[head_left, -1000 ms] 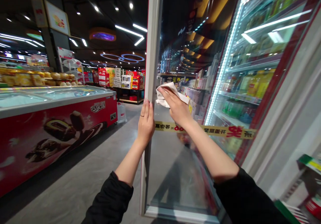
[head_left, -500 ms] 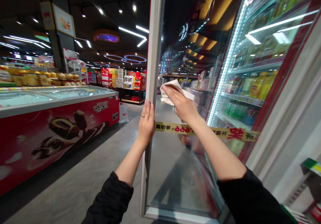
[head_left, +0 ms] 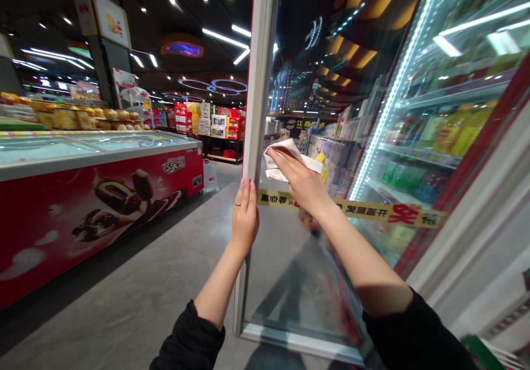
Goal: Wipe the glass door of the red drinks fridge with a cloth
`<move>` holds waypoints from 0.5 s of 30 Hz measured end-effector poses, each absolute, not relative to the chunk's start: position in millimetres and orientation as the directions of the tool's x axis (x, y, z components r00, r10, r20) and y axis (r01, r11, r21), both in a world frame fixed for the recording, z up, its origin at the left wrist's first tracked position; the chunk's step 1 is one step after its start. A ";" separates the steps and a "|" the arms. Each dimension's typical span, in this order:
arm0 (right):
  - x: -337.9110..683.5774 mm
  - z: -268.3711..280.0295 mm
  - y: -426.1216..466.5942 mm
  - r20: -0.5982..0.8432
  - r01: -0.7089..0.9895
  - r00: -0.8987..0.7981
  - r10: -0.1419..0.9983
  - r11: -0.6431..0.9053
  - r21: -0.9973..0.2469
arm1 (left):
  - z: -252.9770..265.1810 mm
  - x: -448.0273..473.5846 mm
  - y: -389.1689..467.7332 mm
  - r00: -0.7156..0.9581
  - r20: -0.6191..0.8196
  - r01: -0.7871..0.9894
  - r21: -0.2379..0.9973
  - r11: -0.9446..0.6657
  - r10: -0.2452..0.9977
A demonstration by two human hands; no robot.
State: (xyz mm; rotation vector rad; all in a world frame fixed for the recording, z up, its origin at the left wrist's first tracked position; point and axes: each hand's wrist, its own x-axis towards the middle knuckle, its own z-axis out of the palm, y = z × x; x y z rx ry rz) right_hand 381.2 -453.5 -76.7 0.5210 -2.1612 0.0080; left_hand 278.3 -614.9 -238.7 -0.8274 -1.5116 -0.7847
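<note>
A glass door (head_left: 290, 281) with a pale frame (head_left: 259, 83) stands open in front of me. My left hand (head_left: 245, 215), wearing a ring, holds the frame's outer edge with fingers pointing up; its thumb is hidden. Under my right hand (head_left: 304, 185) is a folded white cloth (head_left: 290, 149), pressed against the glass by outstretched fingers. Just below the cloth, a yellow printed strip (head_left: 364, 209) runs across the door, partly covered by my right forearm.
To the left stands a red ice cream chest freezer (head_left: 136, 204) with packaged goods (head_left: 66, 117) behind it. Stacked boxes (head_left: 215, 124) are farther back. At right, lit drink shelves (head_left: 455, 132) show through or in the glass. Grey floor (head_left: 165, 281) lies beside the door.
Both hands, and the cloth under the right one, sit a little lower relative to the yellow strip. The view has shifted slightly, moving the freezer rightward and upward in the picture.
</note>
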 end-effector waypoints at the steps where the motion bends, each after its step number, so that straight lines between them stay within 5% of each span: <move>1: 379.7 -77.7 -453.0 0.789 -0.367 -0.503 -0.354 0.913 0.175 | -244.6 281.8 -614.6 -0.083 0.994 0.846 0.034 0.531 0.069; 7: 358.4 -87.7 -472.6 0.848 -0.343 -0.467 -0.251 0.935 0.089 | -272.0 299.4 -606.8 -0.221 0.974 0.847 0.169 0.504 0.046; 15: 370.6 -111.7 -448.9 0.804 -0.339 -0.479 -0.352 0.919 0.200 | -301.1 304.3 -606.4 -0.234 0.971 0.898 0.193 0.395 0.057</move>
